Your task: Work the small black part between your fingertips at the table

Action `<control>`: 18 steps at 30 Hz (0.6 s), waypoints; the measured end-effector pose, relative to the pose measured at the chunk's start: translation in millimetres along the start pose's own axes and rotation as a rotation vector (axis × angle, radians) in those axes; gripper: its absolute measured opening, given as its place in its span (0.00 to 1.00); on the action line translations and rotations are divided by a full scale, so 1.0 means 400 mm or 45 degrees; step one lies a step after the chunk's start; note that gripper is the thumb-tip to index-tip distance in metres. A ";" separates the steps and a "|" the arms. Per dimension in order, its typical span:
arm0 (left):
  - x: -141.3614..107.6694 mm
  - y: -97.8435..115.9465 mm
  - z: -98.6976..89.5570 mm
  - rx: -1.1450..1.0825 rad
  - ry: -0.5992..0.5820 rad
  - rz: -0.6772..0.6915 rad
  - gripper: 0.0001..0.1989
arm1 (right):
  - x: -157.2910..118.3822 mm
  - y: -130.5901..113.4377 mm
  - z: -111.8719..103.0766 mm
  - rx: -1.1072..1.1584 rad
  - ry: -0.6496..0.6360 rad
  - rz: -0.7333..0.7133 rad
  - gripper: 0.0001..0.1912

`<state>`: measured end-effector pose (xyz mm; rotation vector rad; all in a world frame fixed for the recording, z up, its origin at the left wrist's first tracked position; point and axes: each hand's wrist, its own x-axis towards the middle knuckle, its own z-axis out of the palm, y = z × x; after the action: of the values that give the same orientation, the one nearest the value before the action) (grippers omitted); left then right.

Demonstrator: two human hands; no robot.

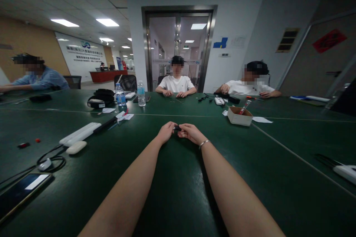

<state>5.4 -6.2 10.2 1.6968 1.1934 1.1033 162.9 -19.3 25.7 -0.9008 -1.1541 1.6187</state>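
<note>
Both my arms reach forward over the dark green table (178, 177). Between my fingertips is a small dark object (177, 128) with a shiny, metal-looking end on its left; its exact kind is too small to make out. My left hand (167, 132) is closed on the shiny end. Pinched at the dark end are the fingers of my right hand (190, 133), which has a silver bracelet (204, 144) at the wrist. The two hands nearly touch each other, just above or on the tabletop.
On the left lie a phone (23, 192), a white power strip (80, 134), a pale oval case (76, 147) and cables. Two water bottles (141, 94) stand farther back. A small open box (240, 116) sits to the right. Several people sit around the table.
</note>
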 end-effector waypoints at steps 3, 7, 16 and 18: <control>-0.004 0.006 0.001 0.001 0.009 -0.008 0.14 | 0.001 0.001 0.001 -0.003 0.018 0.002 0.04; -0.007 0.010 -0.001 -0.009 -0.018 -0.022 0.15 | 0.003 0.002 0.000 0.002 0.007 0.004 0.04; -0.001 0.001 -0.002 -0.009 -0.057 0.004 0.17 | -0.001 -0.001 0.000 -0.013 0.004 -0.003 0.03; -0.001 -0.001 -0.003 0.019 -0.052 0.044 0.18 | -0.001 -0.001 0.000 -0.012 -0.003 0.000 0.03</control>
<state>4.2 -6.3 9.9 1.7492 1.1537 1.0776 163.4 -19.7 26.2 -0.9058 -1.1642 1.6159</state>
